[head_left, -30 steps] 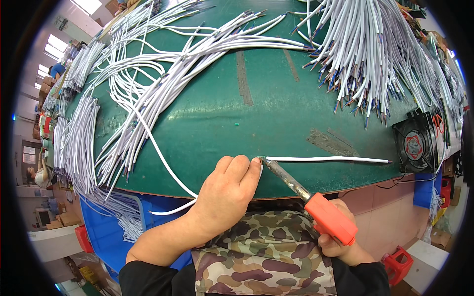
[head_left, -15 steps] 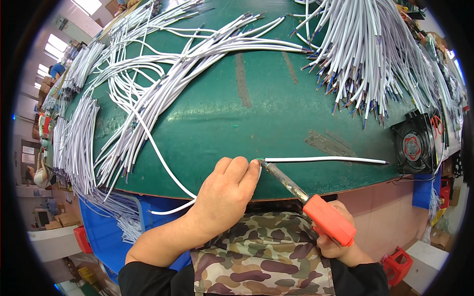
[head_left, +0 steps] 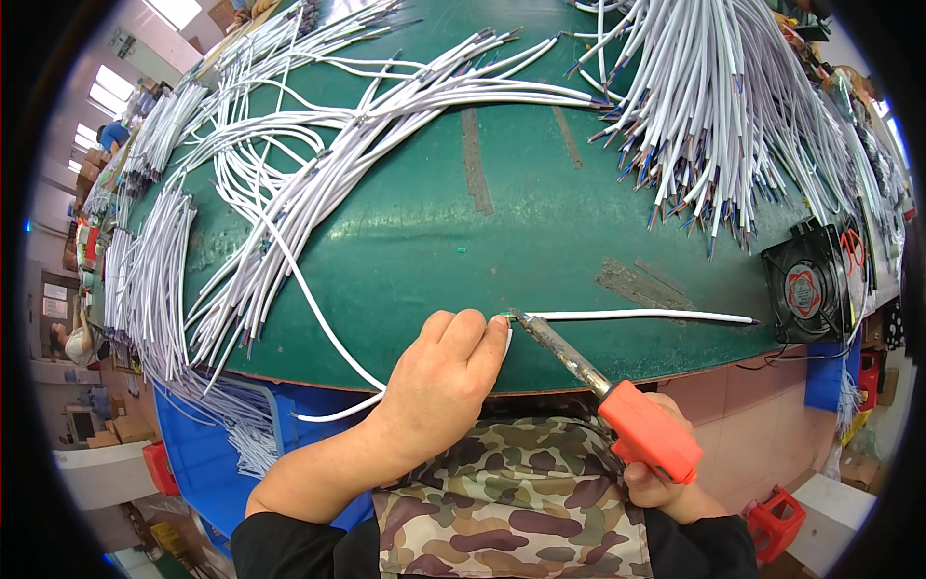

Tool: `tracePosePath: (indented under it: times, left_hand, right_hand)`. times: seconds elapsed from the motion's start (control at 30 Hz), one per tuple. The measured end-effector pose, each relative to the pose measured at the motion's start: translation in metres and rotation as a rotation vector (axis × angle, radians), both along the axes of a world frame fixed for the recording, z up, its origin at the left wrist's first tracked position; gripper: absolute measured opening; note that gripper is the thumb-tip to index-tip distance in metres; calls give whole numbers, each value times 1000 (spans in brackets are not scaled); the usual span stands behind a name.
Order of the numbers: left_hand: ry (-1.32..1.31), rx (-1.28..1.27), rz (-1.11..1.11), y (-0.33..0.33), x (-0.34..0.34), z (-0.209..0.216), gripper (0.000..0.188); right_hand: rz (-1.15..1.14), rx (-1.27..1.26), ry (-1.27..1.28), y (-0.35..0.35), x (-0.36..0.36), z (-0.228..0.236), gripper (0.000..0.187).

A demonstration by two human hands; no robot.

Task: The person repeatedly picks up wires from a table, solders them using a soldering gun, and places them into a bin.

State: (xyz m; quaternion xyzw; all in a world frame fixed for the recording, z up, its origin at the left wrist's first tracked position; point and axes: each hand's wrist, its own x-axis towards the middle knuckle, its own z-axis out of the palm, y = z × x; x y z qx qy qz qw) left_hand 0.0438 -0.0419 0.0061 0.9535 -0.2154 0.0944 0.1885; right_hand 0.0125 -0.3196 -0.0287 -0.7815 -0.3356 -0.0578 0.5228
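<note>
My right hand is wrapped round the red handle of a soldering iron. Its metal tip reaches up and left to a tiny green piece, close to my left fingertips. My left hand is closed in a pinch on a white cable, whose short end shows just beside the fingers. From the tip, another white cable runs right along the table to a dark end. A longer white cable passes down from the pile to my left wrist, which hides part of it.
White cables lie heaped at the left, and a thick bundle with bare coloured wire ends at the back right. A black fan stands on the right of the green table. Below the left edge is a blue bin.
The soldering iron and my right hand have shifted slightly right and down. The tip stays by the green piece, and my left hand has barely moved.
</note>
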Motion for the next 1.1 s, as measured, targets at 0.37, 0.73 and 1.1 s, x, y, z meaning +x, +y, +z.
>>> tracePosePath:
  times: [0.37, 0.73, 1.1]
  left_hand:
    - [-2, 10, 0, 0, 0, 0, 37]
    - [-26, 0, 0, 0, 0, -1, 37]
    - [-12, 4, 0, -1, 0, 0, 36]
  right_hand:
    - [19, 17, -18, 0, -1, -7, 57]
    - [3, 21, -22, -3, -4, -10, 60]
    - [-16, -12, -27, -7, -3, 9, 64]
